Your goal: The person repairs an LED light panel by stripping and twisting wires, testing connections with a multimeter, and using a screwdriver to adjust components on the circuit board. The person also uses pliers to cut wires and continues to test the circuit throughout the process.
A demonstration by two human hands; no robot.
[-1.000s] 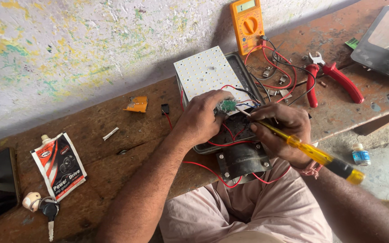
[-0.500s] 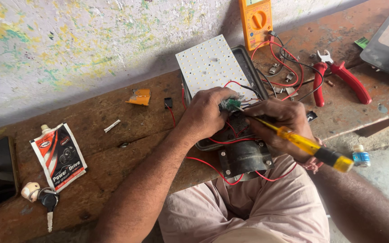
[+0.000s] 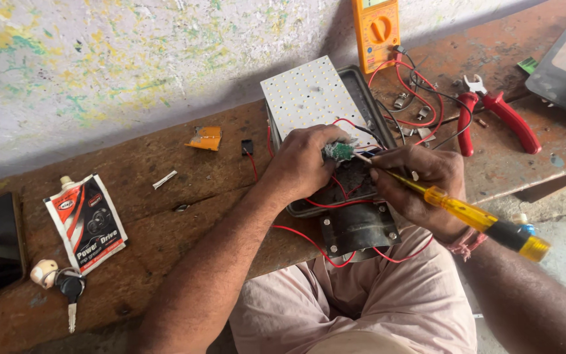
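Left hand (image 3: pixel 306 164): clenched on a small green part (image 3: pixel 339 151).
Right hand (image 3: pixel 420 180): grasping the screwdriver (image 3: pixel 456 211), tip at the part.
Lamp (image 3: pixel 335 131): opened on the counter (image 3: pixel 165 216), wires loose; judged unfinished.

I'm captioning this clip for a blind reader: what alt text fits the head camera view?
A person's left hand pinches a small green component over an opened grey lamp housing, while the right hand touches a yellow-handled screwdriver to it. A white LED panel, red wires, orange multimeter and red-handled pliers lie on the worn wooden bench.
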